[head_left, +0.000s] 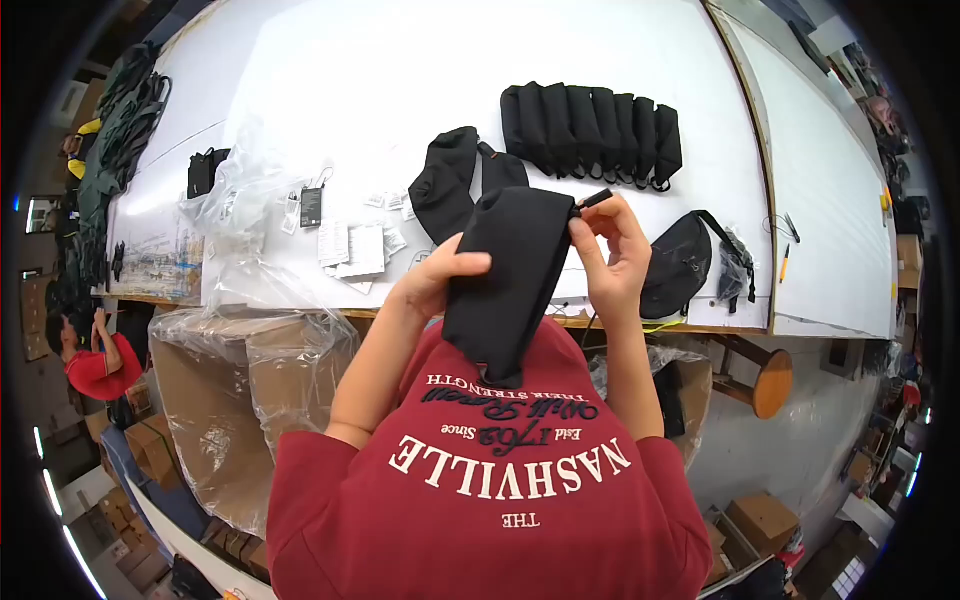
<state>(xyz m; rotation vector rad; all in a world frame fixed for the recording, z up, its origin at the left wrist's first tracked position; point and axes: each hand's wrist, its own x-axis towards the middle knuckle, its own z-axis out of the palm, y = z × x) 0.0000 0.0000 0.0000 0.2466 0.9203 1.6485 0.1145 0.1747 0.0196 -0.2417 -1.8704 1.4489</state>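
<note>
A black fabric pouch hangs upright in front of my chest, just off the table's near edge. My left hand grips its left side, with the thumb lying across the front. At the top right corner my right hand pinches the pouch's edge, thumb against fingers. A short black tab sticks out by those fingertips; whether it belongs to the zip I cannot tell. Beyond the held pouch, another black pouch lies on the white table, partly hidden. Farther right stands a row of several similar black pouches.
Clear plastic bags, white paper tags and a black tag lie left. A black bag and a yellow pen are at right. Below the edge stand a plastic-lined carton and wooden stool. A person sits far left.
</note>
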